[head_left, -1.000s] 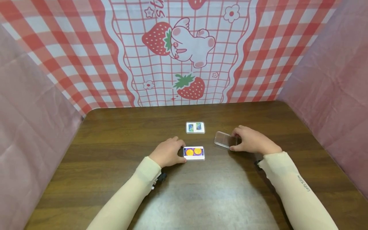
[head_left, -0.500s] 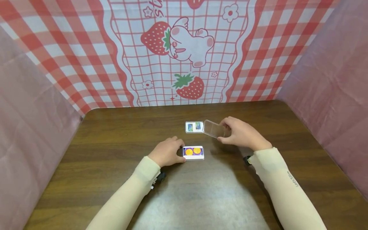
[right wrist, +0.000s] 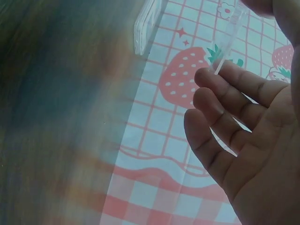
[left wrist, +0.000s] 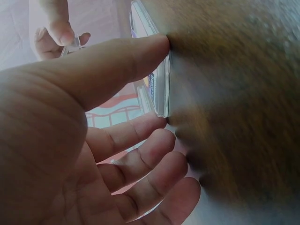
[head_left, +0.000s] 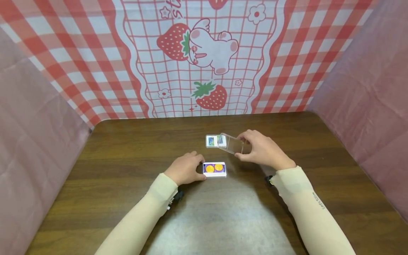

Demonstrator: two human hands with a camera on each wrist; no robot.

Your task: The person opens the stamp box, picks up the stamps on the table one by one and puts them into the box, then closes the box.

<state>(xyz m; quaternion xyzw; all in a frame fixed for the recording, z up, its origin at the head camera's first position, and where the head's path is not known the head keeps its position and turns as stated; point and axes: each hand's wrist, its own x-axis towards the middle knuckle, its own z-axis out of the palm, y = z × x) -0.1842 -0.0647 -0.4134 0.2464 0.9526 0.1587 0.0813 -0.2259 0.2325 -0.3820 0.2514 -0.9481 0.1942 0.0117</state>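
My left hand (head_left: 185,169) grips the left end of a flat clear plastic case (head_left: 214,175) that lies on the table and shows two orange circles on purple. In the left wrist view, the thumb and index finger sit at opposite edges of this case (left wrist: 161,89). A thin, transparent plastic cover (head_left: 234,146) is pinched by its right end in my right hand (head_left: 262,150). It is tilted above the table, and its left end overlaps a second case (head_left: 211,141) with blue-green pictures in the head view. Both the cover (right wrist: 230,37) and this second case (right wrist: 146,26) appear in the right wrist view.
The brown wooden table (head_left: 127,141) ends at a hanging cloth (head_left: 204,95) with strawberries and red checks. Plain pink cloths (head_left: 360,95) hang on both sides. Dark devices (head_left: 269,180) are worn at the wrists.
My right hand has carried the clear cover left and away from me, from the right of the cases to partly over the far one. The left hand and both cases stay in place.
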